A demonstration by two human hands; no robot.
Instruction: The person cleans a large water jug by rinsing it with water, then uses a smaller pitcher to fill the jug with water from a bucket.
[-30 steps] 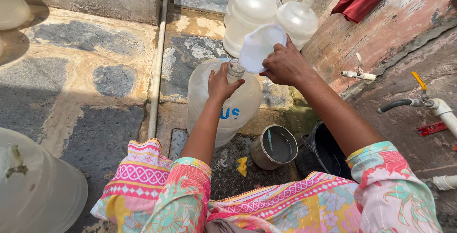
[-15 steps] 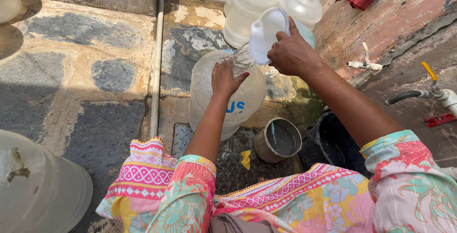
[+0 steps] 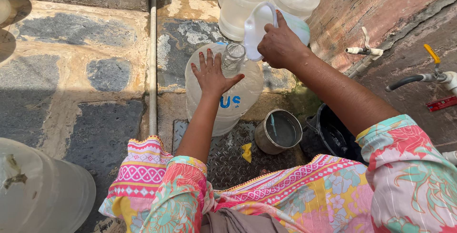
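Observation:
A large clear water jug (image 3: 228,106) with blue lettering stands upright on the ground in front of me. My left hand (image 3: 212,73) rests flat on its shoulder, fingers spread, beside the open neck (image 3: 233,57). My right hand (image 3: 281,47) grips the handle of a white plastic jug (image 3: 254,28), which is tilted with its mouth down toward the neck of the big jug. No stream of water is clearly visible.
Two more big clear jugs (image 3: 247,2) stand behind, against a reddish wall (image 3: 395,4). A small metal pot (image 3: 280,130) and a black bucket (image 3: 333,135) sit to the right. A grey pipe (image 3: 153,56) runs along the stone floor. A tap with yellow lever (image 3: 433,66) is at right. Another jug (image 3: 38,190) lies near left.
My right hand has brought the white jug lower and tipped it closer to the big jug's neck. My left hand has stayed on the jug's shoulder.

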